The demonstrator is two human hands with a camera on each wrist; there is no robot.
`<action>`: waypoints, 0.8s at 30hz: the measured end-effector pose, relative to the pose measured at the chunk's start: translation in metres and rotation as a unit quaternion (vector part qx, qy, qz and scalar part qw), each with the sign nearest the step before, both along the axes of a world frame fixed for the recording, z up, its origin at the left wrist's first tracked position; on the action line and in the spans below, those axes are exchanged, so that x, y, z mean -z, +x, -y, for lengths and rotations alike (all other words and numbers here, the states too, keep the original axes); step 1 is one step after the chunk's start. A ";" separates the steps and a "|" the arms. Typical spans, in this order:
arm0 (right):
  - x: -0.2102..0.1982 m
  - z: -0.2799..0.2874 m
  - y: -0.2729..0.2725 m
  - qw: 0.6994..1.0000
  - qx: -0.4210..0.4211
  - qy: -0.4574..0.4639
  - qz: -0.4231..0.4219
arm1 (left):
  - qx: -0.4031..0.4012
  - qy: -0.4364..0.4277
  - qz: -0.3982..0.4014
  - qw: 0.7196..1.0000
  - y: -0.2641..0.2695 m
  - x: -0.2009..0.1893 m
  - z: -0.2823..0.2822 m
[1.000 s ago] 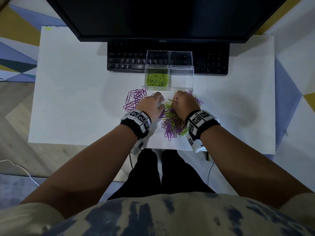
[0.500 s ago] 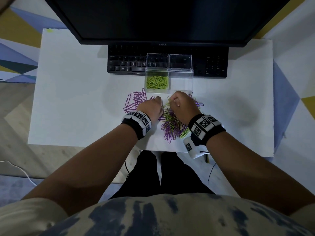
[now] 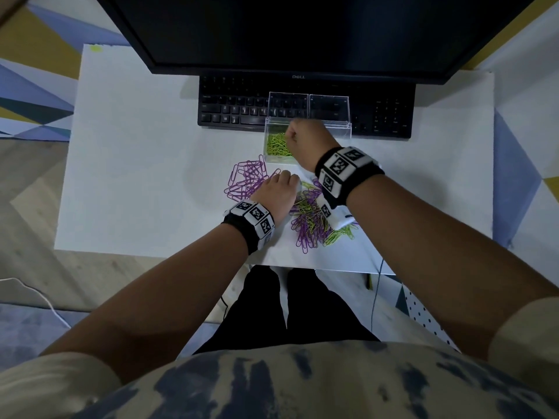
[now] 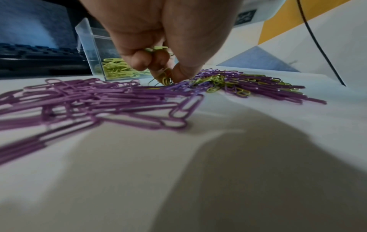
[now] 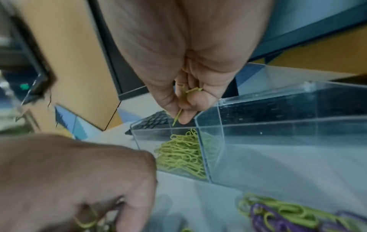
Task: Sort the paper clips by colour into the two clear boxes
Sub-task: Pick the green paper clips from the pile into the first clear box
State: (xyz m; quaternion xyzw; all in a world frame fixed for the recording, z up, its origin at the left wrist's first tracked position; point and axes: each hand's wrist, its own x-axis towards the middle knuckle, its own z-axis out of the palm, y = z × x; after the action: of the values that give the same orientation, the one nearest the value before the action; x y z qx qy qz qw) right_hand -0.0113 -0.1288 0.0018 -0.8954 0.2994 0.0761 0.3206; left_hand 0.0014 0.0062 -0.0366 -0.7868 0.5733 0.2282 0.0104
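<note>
Two clear boxes stand side by side before the keyboard; the left box (image 3: 273,140) holds green clips (image 5: 182,155), the right box (image 3: 338,128) looks empty. My right hand (image 3: 298,137) hovers over the left box and pinches green clips (image 5: 186,94) in curled fingers. My left hand (image 3: 281,184) is down at the mixed green and purple pile (image 3: 314,222), fingers curled, pinching green clips (image 4: 158,50). A heap of purple clips (image 3: 246,179) lies to its left.
A black keyboard (image 3: 236,110) and a dark monitor (image 3: 290,31) sit behind the boxes. The white table (image 3: 136,164) ends at its near edge just behind the mixed pile. A black cable (image 4: 317,44) hangs at the right.
My right hand has risen from the mixed pile and gone forward over the left box with green clips in it. The left hand stays at the pile.
</note>
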 end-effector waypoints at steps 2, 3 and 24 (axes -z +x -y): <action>0.004 -0.001 0.008 0.999 -0.030 -0.037 -0.018 | -0.001 0.013 -0.006 1.000 0.001 -0.002 0.001; 0.004 -0.001 0.009 0.998 -0.038 -0.040 -0.018 | -0.010 0.014 -0.019 1.000 0.003 -0.002 0.000; 0.039 -0.038 -0.073 0.991 0.102 0.047 -0.068 | -0.204 -0.130 -0.164 0.956 0.070 -0.052 0.064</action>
State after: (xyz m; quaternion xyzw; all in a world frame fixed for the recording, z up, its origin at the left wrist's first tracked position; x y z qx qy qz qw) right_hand -0.0848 -0.0912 -0.0370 -0.8368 0.4066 0.1176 0.3474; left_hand 0.0716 -0.0583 0.0155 -0.8336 0.4189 0.2750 -0.2324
